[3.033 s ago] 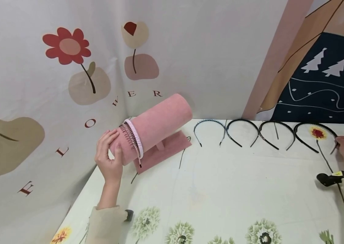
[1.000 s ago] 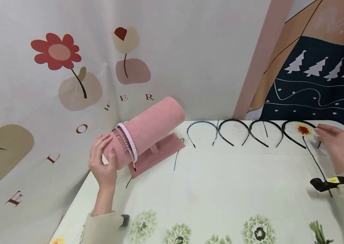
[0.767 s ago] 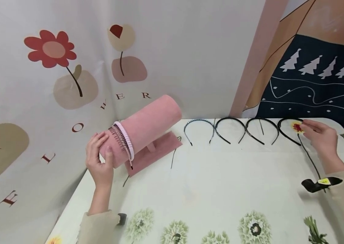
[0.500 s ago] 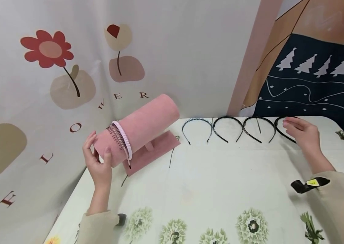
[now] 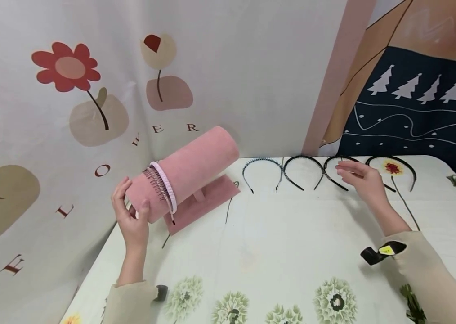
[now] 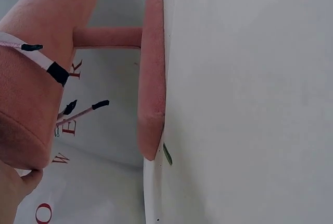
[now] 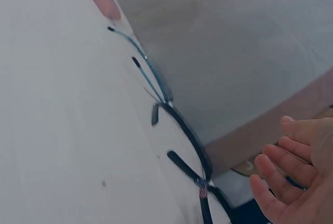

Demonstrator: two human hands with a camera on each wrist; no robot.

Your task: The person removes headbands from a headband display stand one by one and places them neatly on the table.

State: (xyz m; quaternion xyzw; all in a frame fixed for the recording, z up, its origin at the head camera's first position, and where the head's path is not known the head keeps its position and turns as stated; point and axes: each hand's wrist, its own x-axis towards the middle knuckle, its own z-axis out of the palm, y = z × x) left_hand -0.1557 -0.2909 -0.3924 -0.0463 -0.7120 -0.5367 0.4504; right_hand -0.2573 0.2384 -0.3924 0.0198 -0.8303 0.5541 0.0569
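Note:
A pink plush headband stand point(image 5: 199, 155), a tilted cylinder over a flat base point(image 5: 195, 211), stands at the back left. My left hand point(image 5: 132, 225) holds its lower end, thumb in front and fingers around the far edge. A pale lilac headband point(image 5: 165, 181) and toothed, darker headbands point(image 5: 154, 183) are around the cylinder near that hand. Along the table's back edge lie a blue headband point(image 5: 262, 159) and three black ones, such as the rightmost black headband point(image 5: 413, 174). My right hand point(image 5: 365, 182) hovers over the third headband in the row, fingers extended, holding nothing.
The white table point(image 5: 284, 238) has printed flowers and stems on its cover. A flower-printed curtain point(image 5: 252, 67) hangs close behind the stand, and a dark tree-printed cloth point(image 5: 422, 121) hangs at the right. Black camera mounts sit on both sleeves.
My right hand has left the rightmost black headband and moved left along the row. My left hand keeps its place on the stand. The head view has shifted slightly.

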